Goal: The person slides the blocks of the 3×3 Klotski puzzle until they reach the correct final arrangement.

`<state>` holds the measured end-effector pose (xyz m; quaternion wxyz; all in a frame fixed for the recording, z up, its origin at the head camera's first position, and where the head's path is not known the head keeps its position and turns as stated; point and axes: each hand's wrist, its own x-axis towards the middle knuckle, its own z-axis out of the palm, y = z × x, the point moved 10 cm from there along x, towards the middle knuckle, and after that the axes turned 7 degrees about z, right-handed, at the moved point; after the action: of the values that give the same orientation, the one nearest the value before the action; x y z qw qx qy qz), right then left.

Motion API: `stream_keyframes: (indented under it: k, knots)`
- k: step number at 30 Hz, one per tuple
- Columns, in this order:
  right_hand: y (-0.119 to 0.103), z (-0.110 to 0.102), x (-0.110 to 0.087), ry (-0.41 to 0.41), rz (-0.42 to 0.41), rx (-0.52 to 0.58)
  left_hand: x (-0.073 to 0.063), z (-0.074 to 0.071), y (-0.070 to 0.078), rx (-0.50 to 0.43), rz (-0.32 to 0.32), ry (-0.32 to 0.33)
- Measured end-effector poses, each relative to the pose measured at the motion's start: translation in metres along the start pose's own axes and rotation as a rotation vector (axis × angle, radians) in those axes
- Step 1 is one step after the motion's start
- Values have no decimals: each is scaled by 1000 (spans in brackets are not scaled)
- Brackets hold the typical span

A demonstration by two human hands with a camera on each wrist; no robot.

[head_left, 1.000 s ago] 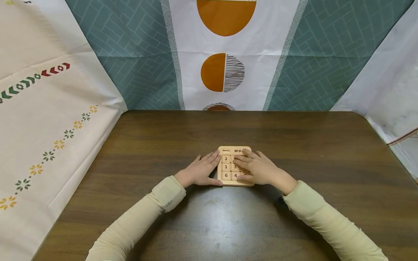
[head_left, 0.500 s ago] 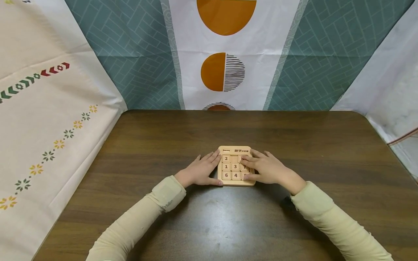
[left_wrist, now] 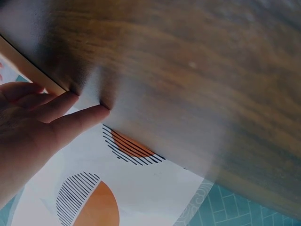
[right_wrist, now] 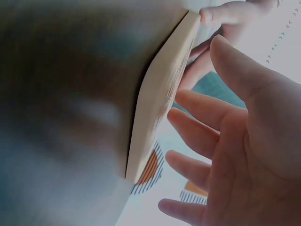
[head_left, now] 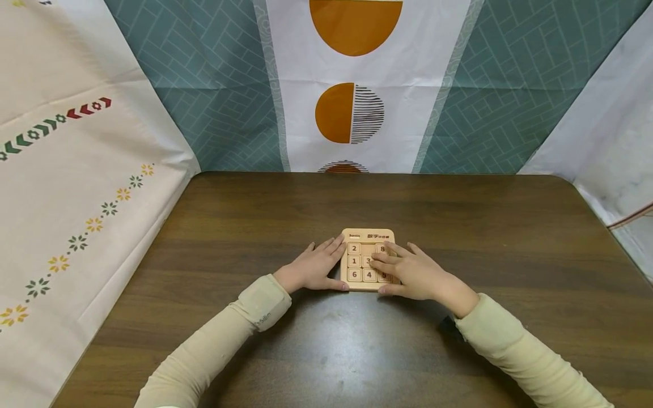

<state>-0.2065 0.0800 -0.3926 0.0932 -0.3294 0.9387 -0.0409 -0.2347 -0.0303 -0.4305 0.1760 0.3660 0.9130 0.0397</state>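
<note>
A light wooden sliding number puzzle [head_left: 363, 232] lies flat on the table. Its top row shows tile 2 [head_left: 354, 248], a gap in the middle and tile 8 [head_left: 382, 249] at the right. My left hand [head_left: 312, 270] rests along the puzzle's left edge with straight fingers, its thumb at the near left corner. Over the right columns spreads my right hand [head_left: 420, 274], partly hiding the middle and lower tiles. In the right wrist view its fingers are extended above the puzzle [right_wrist: 162, 94]; whether they touch a tile I cannot tell.
Dark wood tabletop [head_left: 255, 215] surrounds the puzzle. A patterned green and white cloth [head_left: 214, 113] hangs behind the far edge, and a white embroidered cloth [head_left: 92, 170] hangs at the left. A small dark object [head_left: 451, 328] shows under the right sleeve cuff.
A top-row tile has slid from the middle to the right, leaving the gap in the middle. My right hand has moved right and slightly nearer. My left hand has stayed in place.
</note>
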Motion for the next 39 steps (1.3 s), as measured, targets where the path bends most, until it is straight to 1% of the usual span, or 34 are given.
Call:
stream_keyframes:
  k: [3, 7, 14, 22, 25, 30, 35, 39]
  knots:
    - [-4, 0, 0, 6, -10, -9, 0, 0, 0, -1, 0, 3]
    - [-3, 0, 4, 4, -4, -23, 0, -1, 0, -3, 2, 6]
    - [9, 0, 17, -18, 45, 22, 0, 0, 0, -9, 5, 5]
    - [11, -2, 19, -19, 55, 40, 0, -1, 0, -17, 6, 8]
    - [10, -5, 15, 2, 44, 37, -2, -1, -1, -17, -1, 9]
    - [12, -5, 1, 5, 46, 24, -4, -2, -2, -13, -14, 5]
    - [17, -1, -13, -1, 59, 8, -2, -3, 1, -12, -2, 7]
    - [19, 1, -17, 6, 65, 15, 0, -3, 3, -13, 5, 6]
